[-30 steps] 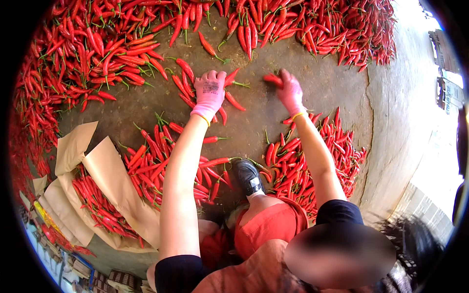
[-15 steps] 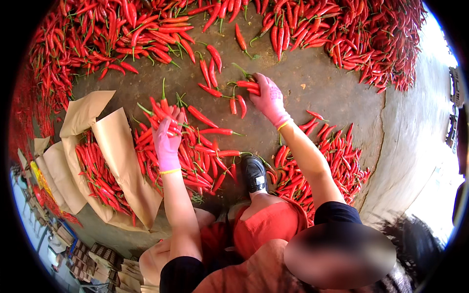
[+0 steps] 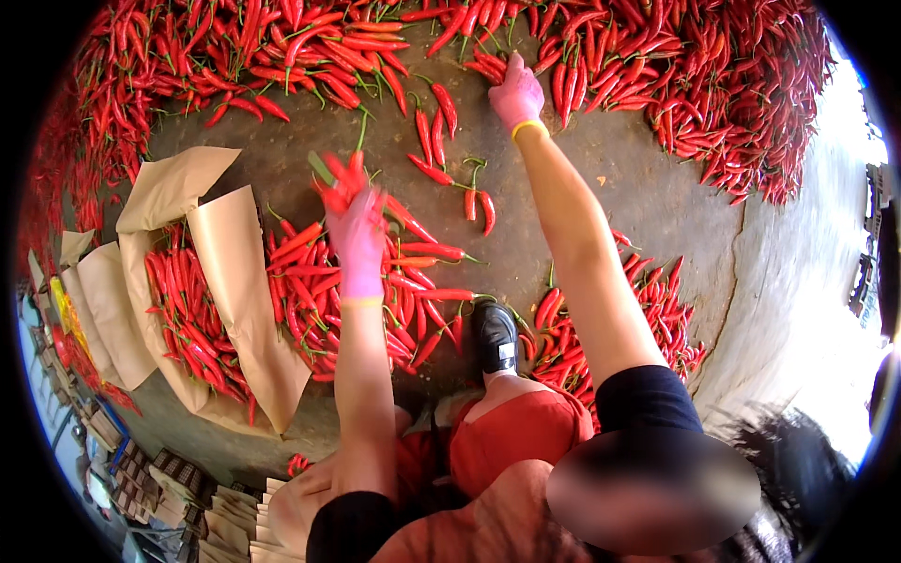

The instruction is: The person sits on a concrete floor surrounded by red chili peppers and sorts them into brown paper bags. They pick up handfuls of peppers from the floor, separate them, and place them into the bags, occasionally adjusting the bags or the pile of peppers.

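Observation:
My left hand, in a pink glove with a yellow cuff, is closed round a small bunch of red chillies with green stems, blurred by motion. It is above a loose heap of chillies. My right hand, gloved alike, stretches out to the near edge of the far pile. Some red chillies show at its fingers, which look closed on them. To the left of the heap stands an open brown paper bag with chillies inside.
Big piles of chillies line the far left and far right. A smaller heap lies beside my right forearm. Several single chillies are scattered on the concrete floor. My black shoe is between the near heaps.
My right hand has moved away from me with chillies, from the scattered ones to the far pile's edge. My left hand has shifted right and slightly up, still holding its bunch.

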A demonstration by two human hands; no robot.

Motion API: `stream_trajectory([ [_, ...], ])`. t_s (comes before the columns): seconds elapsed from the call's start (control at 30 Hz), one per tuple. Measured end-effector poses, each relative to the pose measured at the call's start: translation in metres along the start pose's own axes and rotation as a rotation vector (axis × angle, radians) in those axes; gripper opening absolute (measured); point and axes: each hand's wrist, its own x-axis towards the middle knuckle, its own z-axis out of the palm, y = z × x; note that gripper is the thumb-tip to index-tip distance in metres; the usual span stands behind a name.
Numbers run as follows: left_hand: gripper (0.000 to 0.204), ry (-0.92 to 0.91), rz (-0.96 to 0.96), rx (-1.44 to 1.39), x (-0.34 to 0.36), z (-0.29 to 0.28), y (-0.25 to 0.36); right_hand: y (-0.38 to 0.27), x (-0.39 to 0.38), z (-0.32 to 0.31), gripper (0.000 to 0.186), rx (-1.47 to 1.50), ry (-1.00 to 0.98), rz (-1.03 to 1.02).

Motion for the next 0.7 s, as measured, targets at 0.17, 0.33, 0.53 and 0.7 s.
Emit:
stream_trajectory([
  [0.17, 0.062, -0.02, 0.564, 0.875, 0.086, 0.073, -0.038, 0.014, -0.018, -0.001, 0.058, 0.571, -0.057, -0.08],
  [0.33, 0.076, -0.106, 0.589, 1.527, 0.102, 0.085, -0.055, 0.037, -0.103, -0.034, 0.051, 1.158, -0.325, 0.134],
  [0.53, 0.069, -0.402, -0.089, 0.396, 0.101, 0.047, -0.013, 0.027, -0.147, -0.039, 0.059, 1.56, -0.543, 0.277],
  [0.7, 0.066, -0.498, -0.147, 0.298, -0.017, 0.002, 0.086, -0.102, -0.232, -0.041, 0.062, 1.731, -0.801, 0.102],
])
